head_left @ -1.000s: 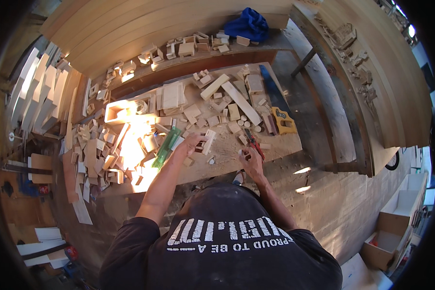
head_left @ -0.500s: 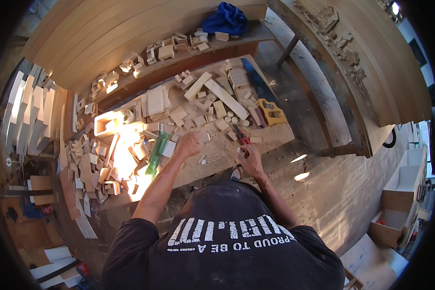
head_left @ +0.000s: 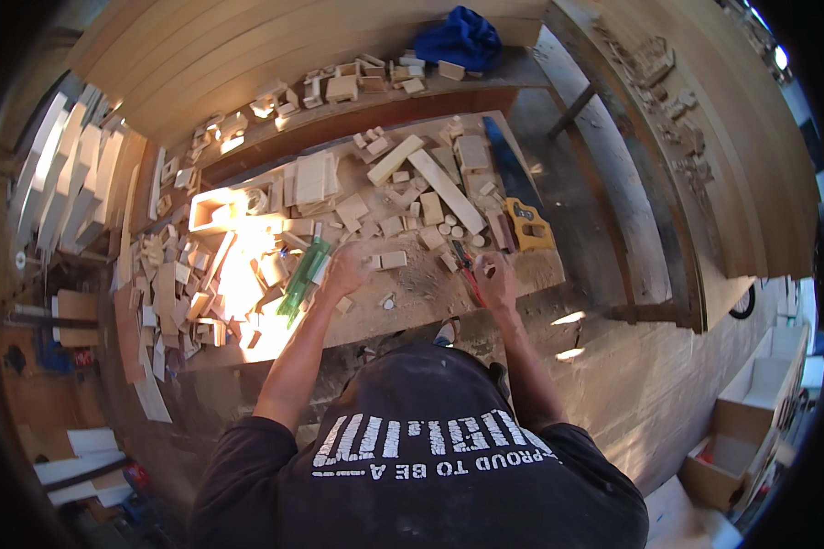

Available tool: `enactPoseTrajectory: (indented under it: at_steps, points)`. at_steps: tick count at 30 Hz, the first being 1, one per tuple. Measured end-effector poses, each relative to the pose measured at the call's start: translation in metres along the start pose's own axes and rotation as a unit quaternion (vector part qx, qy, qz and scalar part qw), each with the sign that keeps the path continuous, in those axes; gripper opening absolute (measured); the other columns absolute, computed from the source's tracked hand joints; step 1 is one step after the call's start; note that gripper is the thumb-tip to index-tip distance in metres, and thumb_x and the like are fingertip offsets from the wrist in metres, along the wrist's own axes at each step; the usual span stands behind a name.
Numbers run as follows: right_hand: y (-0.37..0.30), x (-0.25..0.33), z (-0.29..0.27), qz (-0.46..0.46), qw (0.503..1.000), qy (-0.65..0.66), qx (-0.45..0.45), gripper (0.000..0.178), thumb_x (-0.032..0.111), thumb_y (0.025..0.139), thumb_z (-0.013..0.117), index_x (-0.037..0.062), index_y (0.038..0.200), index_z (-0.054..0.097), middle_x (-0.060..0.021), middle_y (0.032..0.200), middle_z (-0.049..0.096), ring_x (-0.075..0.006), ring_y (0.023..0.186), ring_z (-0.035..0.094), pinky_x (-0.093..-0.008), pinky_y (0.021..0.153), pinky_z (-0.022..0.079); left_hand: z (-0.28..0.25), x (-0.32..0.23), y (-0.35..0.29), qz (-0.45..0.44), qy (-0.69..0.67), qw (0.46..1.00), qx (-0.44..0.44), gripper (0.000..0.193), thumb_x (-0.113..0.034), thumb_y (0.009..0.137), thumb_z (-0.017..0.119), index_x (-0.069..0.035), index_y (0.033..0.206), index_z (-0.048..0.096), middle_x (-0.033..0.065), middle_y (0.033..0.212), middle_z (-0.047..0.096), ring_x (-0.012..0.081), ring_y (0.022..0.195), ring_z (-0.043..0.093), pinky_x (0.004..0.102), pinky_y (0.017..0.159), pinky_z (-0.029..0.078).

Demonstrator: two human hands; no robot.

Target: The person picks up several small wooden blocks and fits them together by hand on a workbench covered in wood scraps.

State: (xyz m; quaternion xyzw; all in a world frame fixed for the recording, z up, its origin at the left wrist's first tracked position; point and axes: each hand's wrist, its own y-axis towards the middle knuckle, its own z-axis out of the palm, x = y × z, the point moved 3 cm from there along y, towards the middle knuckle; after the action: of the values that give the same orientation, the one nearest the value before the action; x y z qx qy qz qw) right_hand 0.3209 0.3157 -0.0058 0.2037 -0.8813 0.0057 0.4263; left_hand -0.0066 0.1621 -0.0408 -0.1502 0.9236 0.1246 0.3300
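Pale wood makes up the small block (head_left: 394, 260) lying near the middle of the workbench (head_left: 366, 320), just to the right of the left hand (head_left: 346, 265). That hand is blurred, its back upward and its fingers reaching right toward the near end of the block; whether they grip it, merely touch it or stop beside it cannot be made out. To the right and a little nearer, the right hand (head_left: 497, 283) is held with fingers curled and thumb drawn in toward them; whether something small is pinched there is too unclear to say. The block lies to the left of these right-hand fingers, well apart from them. Between block and right hand, and close beside the latter, are red-handled pliers (head_left: 468, 274), their dark end pointing to the far side. Just left of the left hand is a green see-through object (head_left: 303, 285), lying aslant. A small white piece (head_left: 388, 301) sits on the near side of the block. Farther off are round wooden discs (head_left: 458, 234), a long pale slat (head_left: 446, 190) and a stack of flat wooden pieces (head_left: 316, 178). At the right edge lies a handsaw with a yellow handle (head_left: 529, 226), its blue blade running to the far side, while a heap of offcuts (head_left: 169, 288) covers the left end, partly in glaring sunlight.
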Motion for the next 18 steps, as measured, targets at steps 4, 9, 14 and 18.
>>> enactPoseTrajectory:
  at_steps: [4, 9, 14, 18]
  points:
    - [0.04, -0.02, 0.021, -0.025, 0.992, -0.12, 0.037, 0.027, 0.015, 0.086, 0.068, 0.0059, 0.111, 0.062, -0.016, 0.096, 0.068, -0.0378, 0.097, 0.064, -0.0466, 0.084, 0.05, -0.043, 0.009, -0.052, -0.249, -0.024, 0.964, -0.091, 0.026, -0.018, 0.083, 0.071, -0.001, 0.103, 0.073, 0.0176, 0.084, 0.071, 0.025, 0.075, 0.069, 0.0353, 0.069, 0.051]
    - [0.059, -0.027, 0.039, 0.006, 0.979, -0.196, 0.062, 0.034, 0.024, 0.088, 0.068, 0.009, 0.118, 0.062, -0.0187, 0.102, 0.069, -0.0405, 0.097, 0.065, -0.0495, 0.083, 0.051, -0.053, 0.023, -0.143, -0.404, 0.029, 0.908, -0.11, 0.02, -0.019, 0.087, 0.068, 0.0, 0.091, 0.075, 0.0167, 0.078, 0.07, 0.0226, 0.073, 0.069, 0.0361, 0.066, 0.05]
    - [0.048, 0.023, 0.046, -0.055, 0.982, -0.108, 0.143, 0.014, 0.015, 0.093, 0.063, 0.0026, 0.097, 0.068, -0.0161, 0.095, 0.067, -0.0374, 0.09, 0.066, -0.0456, 0.079, 0.052, -0.035, 0.022, -0.229, -0.501, -0.075, 0.821, -0.262, 0.023, -0.021, 0.089, 0.067, -0.001, 0.097, 0.075, 0.0154, 0.079, 0.072, 0.0233, 0.073, 0.069, 0.0372, 0.071, 0.053]
    - [0.029, 0.054, 0.091, -0.188, 0.951, -0.016, 0.244, 0.03, 0.017, 0.088, 0.067, 0.003, 0.114, 0.064, -0.019, 0.115, 0.062, -0.0388, 0.109, 0.059, -0.0464, 0.092, 0.049, -0.036, 0.007, -0.23, -0.534, -0.098, 0.802, -0.25, 0.024, -0.021, 0.09, 0.066, -0.002, 0.101, 0.075, 0.0154, 0.08, 0.072, 0.0238, 0.075, 0.07, 0.0376, 0.073, 0.054]
